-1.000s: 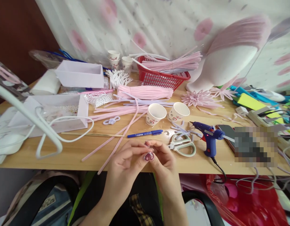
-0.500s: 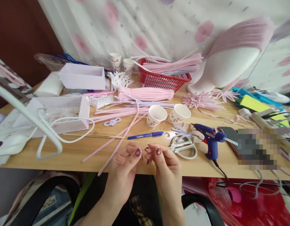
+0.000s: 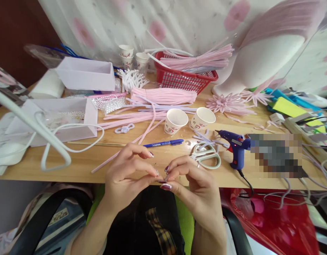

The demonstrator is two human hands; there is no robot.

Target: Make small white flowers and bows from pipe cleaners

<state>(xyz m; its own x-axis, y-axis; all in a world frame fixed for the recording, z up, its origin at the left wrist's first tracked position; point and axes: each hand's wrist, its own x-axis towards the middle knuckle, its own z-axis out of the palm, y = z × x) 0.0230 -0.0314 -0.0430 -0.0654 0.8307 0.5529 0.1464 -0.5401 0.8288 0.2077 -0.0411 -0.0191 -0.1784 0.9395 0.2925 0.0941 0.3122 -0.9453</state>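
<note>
Flowered curtain: hangs across the top of the frame, behind a crowded wooden table.
Left hand: lower centre, thumb and middle finger drawn close, index finger lifted; I can't tell whether anything is pinched there.
Right hand: facing it, fingers curled toward the thumb; what it grasps, if anything, I can't make out either.
Work in hand: looks like delicate fingertip handling; whatever is being worked would be between the two hands at lower centre, too small to tell.
Next move: I'd judge it calls for a light, steady pinch from both sides.
Red basket: upper centre, heaped with pink stems that poke over its rim.
Front white box: left side, holding bead strings.
Rear white box: upper left, contents hidden.
Paper cups: two stand mouth up at centre; only pale inner walls show.
</note>
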